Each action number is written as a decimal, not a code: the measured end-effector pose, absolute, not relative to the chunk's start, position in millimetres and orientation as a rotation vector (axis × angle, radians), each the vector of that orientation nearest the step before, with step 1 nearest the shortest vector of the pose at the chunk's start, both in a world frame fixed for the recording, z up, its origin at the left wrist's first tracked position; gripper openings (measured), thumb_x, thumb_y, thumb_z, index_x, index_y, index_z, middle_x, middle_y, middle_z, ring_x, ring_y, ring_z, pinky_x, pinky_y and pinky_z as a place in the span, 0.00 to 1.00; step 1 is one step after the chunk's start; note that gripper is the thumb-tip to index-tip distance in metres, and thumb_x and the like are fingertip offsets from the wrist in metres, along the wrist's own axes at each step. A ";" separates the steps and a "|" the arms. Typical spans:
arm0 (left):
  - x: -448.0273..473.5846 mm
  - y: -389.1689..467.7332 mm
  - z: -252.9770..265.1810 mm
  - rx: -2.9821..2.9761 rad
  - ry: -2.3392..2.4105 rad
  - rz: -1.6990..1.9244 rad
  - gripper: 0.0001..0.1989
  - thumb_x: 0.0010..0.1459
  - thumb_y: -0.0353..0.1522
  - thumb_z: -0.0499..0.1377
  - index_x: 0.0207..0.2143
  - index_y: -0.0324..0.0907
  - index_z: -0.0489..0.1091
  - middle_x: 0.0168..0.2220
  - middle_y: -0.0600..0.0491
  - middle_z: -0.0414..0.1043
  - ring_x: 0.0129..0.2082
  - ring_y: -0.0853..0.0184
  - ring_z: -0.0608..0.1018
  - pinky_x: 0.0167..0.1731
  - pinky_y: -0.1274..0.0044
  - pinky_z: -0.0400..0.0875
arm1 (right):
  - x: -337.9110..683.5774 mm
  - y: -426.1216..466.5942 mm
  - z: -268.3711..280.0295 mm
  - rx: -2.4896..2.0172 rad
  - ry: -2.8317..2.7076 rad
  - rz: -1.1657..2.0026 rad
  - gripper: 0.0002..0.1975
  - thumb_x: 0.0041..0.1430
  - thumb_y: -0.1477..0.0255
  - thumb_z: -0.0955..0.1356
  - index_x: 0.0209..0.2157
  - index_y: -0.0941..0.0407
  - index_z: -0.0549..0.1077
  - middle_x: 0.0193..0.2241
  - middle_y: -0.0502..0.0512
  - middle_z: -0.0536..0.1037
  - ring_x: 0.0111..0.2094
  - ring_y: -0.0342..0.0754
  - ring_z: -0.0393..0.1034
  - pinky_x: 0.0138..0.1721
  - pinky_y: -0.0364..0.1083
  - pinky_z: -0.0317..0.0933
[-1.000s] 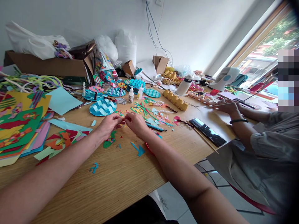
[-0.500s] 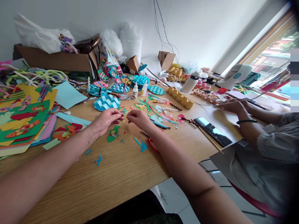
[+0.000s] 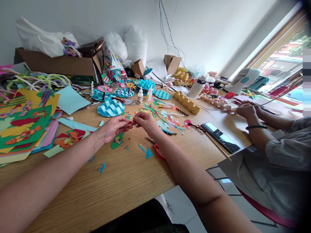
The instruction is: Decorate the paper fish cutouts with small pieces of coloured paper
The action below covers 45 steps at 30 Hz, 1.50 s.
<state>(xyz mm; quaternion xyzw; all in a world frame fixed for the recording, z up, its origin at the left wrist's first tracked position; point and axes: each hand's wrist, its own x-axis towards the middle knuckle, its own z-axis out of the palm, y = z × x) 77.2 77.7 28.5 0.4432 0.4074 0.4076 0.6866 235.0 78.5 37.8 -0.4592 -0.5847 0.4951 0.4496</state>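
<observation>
Wooden tabletop [image 3: 73, 197] in foreground. Blue scraps [image 3: 102, 167] nearest, then red-handled scissors [image 3: 156, 152]. Green paper fish [image 3: 117, 142] lies just below the left hand [image 3: 112, 128], which pinches what looks like a tiny red scrap [image 3: 129, 123]. Right hand [image 3: 145, 122]: fingertips drawn together alongside; cannot tell whether holding anything. Scrap judged light, thin, easily creased; grip by edge. Glue bottles [image 3: 140, 96] beyond; wall [image 3: 206, 29] behind.

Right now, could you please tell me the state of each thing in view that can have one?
Left hand: half curled; any hold too small to tell.
Right hand: curled, close to the left hand; any hold unclear.
Green paper fish: lying flat, partly hidden.
Scissors: lying flat, partly hidden; open or shut unclear.
Phone: lying face up.
Brown-labelled bottle: upright.
Yellow-labelled bottle: upright.
White flask: standing, lid on.
</observation>
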 end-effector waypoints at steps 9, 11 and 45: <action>76.7 81.8 25.7 0.994 0.885 0.898 0.03 0.48 0.26 0.61 0.27 0.37 0.68 0.33 0.48 0.76 0.34 0.69 0.77 0.37 0.79 0.71 | 240.3 83.0 38.1 -1.182 -1.494 1.100 0.03 0.49 0.76 0.62 0.23 0.58 0.65 0.19 0.46 0.70 0.23 0.38 0.67 0.22 0.36 0.59; 77.3 81.8 26.1 0.991 0.901 0.894 0.04 0.48 0.26 0.62 0.27 0.37 0.68 0.33 0.48 0.75 0.34 0.68 0.77 0.37 0.79 0.71 | 241.4 83.2 39.8 -1.217 -1.472 1.062 0.03 0.49 0.76 0.62 0.23 0.58 0.65 0.19 0.46 0.70 0.23 0.37 0.66 0.22 0.36 0.58; 74.3 88.8 31.1 0.891 0.819 0.858 0.04 0.49 0.22 0.58 0.28 0.36 0.66 0.37 0.46 0.75 0.37 0.64 0.78 0.38 0.78 0.72 | 247.4 82.1 44.1 -1.235 -1.437 1.109 0.03 0.48 0.75 0.63 0.23 0.58 0.67 0.20 0.47 0.72 0.21 0.36 0.64 0.23 0.36 0.57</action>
